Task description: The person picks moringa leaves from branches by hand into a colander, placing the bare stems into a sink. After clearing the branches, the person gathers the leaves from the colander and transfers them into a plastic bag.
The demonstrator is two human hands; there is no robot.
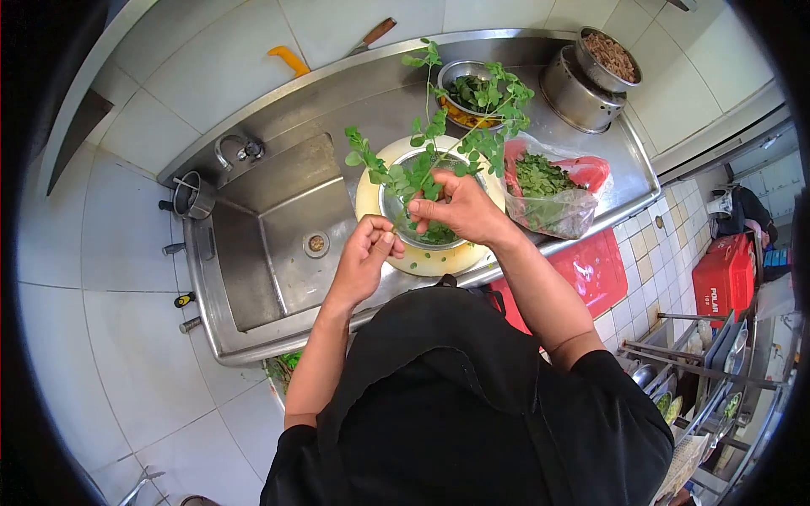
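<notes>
A long leafy green sprig (426,160) with small rounded leaves spreads upward over a metal bowl (439,246). My left hand (364,257) pinches the lower end of its stem between thumb and fingertips. Close beside it, my right hand (460,211) has thumb and fingers curled around leaves of the sprig, above the bowl. Loose green leaves lie in the bowl, partly hidden by my hands. Beneath the bowl is a round, pale yellowish board (369,199), with a few leaf bits on its front edge.
The sink basin (278,253) is to the left, its faucet (232,150) behind. A plastic bag of leaves (544,190) rests right of the board. Farther back stand bowls of dark leaves (472,91) and a pot (574,93) topped by a filled bowl (609,59).
</notes>
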